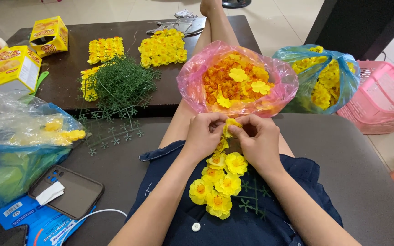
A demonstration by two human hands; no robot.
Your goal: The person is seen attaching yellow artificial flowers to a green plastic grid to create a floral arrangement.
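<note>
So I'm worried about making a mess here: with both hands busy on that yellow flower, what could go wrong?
1. The pink bag of loose petals rests on the legs just beyond the left hand and right hand; a knee shift could tip it.
2. The finished flower strip lies loose on the lap and might slide off.
3. The green stems overhang the dark table edge and could snag or fall.

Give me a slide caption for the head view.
Both hands, left and right, pinch a yellow flower above a flower strip on the lap.
</note>
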